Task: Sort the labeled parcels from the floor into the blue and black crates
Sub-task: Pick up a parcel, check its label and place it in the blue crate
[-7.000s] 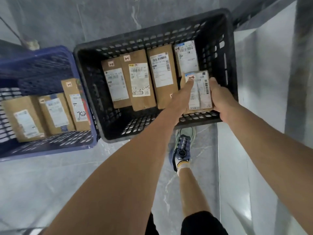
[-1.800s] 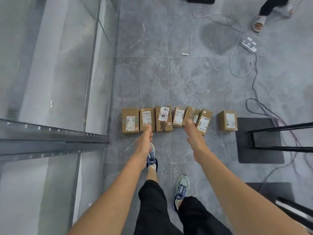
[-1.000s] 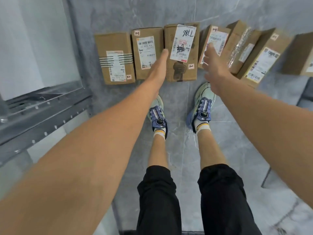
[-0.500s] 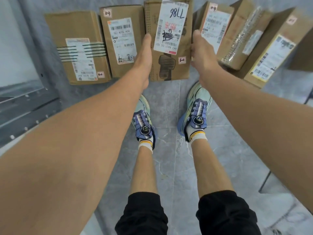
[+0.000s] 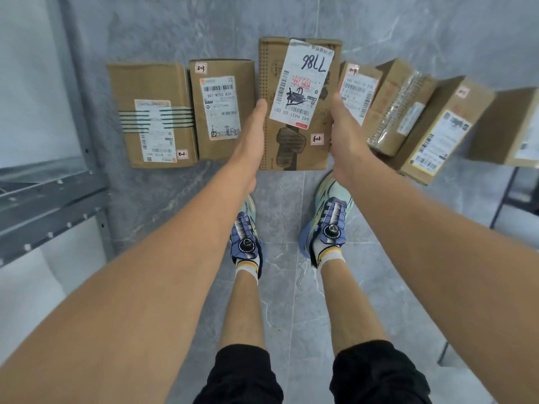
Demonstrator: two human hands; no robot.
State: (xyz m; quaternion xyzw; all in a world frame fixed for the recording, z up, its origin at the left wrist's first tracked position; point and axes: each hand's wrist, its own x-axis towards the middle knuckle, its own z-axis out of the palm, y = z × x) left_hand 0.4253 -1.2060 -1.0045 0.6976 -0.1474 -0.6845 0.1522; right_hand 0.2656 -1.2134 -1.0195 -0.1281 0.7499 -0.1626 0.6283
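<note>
- The parcel (image 5: pixel 294 147) lay centrally in the floor row (image 5: pixel 221 109), long axis running near to far.
- Left hand (image 5: pixel 252 132) gripped its left long side, right hand (image 5: pixel 344 132) its right; both equally near, fingers hidden beneath.

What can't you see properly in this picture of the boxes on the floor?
All in the head view:
- Fingertips of the left hand and right hand: hidden behind the middle box they hold.
- The next box to its right: partly covered by the right hand and the middle box.
- The last box on the right: cut off by the picture's edge.
- Small print on the labels: too tiny or blurry to read.
- The crates: outside the picture.
</note>
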